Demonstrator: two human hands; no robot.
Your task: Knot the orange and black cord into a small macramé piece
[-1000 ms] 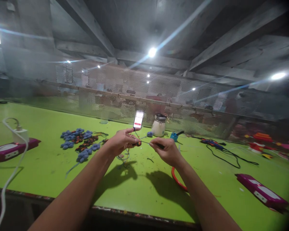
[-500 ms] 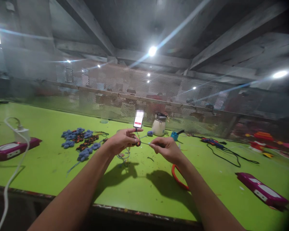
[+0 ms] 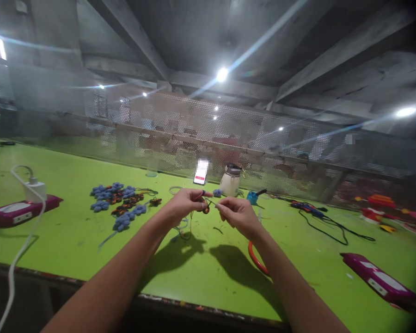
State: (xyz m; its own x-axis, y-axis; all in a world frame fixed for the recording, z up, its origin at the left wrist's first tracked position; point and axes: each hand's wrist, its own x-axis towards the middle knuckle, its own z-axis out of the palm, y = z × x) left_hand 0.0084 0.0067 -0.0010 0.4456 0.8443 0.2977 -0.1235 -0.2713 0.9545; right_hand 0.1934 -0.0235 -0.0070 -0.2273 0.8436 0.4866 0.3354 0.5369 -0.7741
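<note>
Between my left thumb and fingers is a small dark-and-orange crochet piece (image 3: 206, 209); my left hand (image 3: 183, 203) is closed on it. Loose yarn strands (image 3: 185, 229) hang below that hand. My right hand (image 3: 239, 213), just to the right, pinches a thin crochet hook (image 3: 212, 202) whose far end reaches the piece. Most of the hook is hidden by the fingers. To the left on the table lie blue crocheted flowers (image 3: 123, 221) and dark-orange ones (image 3: 126, 203), grouped together with yarn tails.
A phone (image 3: 200, 178) stands behind my hands, near a pale jar (image 3: 230, 181) and a blue pot (image 3: 252, 198). Purple power strips (image 3: 12, 213) lie at both sides of the green table (image 3: 208, 277). A red ring (image 3: 256, 260) lies by my right forearm; cables (image 3: 327, 222) lie farther right.
My right hand has come closer to my left, and less of the hook shows between them. The left index finger has lowered, and the crochet piece has turned slightly.
</note>
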